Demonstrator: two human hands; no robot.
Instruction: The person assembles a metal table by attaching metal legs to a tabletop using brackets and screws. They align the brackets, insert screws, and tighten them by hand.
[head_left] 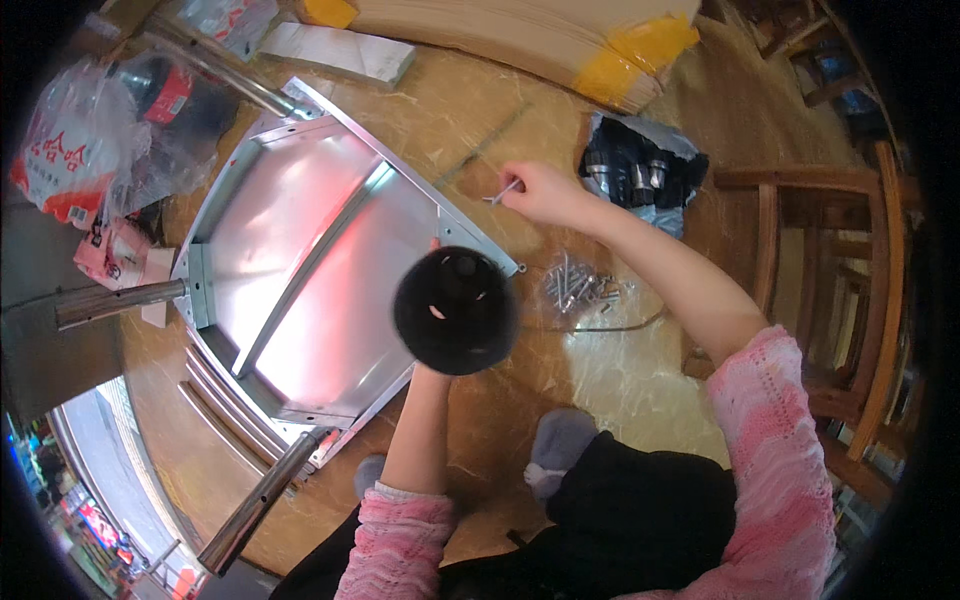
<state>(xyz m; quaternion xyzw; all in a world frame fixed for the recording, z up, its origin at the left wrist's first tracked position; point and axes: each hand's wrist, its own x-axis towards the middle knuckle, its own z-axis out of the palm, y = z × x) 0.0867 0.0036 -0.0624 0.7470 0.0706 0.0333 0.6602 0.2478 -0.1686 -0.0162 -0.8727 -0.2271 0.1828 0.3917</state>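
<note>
The upturned metal tabletop [330,260] lies on the floor to the left, with a brace across it. At its near-right corner a tube leg [455,310] points up at me, its dark round end close to my eyes. My left hand [435,243] is mostly hidden behind this leg. Only a fingertip shows past it, and the hand seems closed around the tube. To the right of the tabletop's edge, my right hand [545,195] pinches a thin silver rod [505,192] with a bent end, like a hex key.
A clear bag of bolts [580,285] lies right of the tabletop. Beyond it sits a black packet with metal fittings [640,170]. Shiny legs [255,510] stick out at the other corners. Wooden chairs [850,290] stand right, cardboard [530,40] far, plastic bags [85,140] left.
</note>
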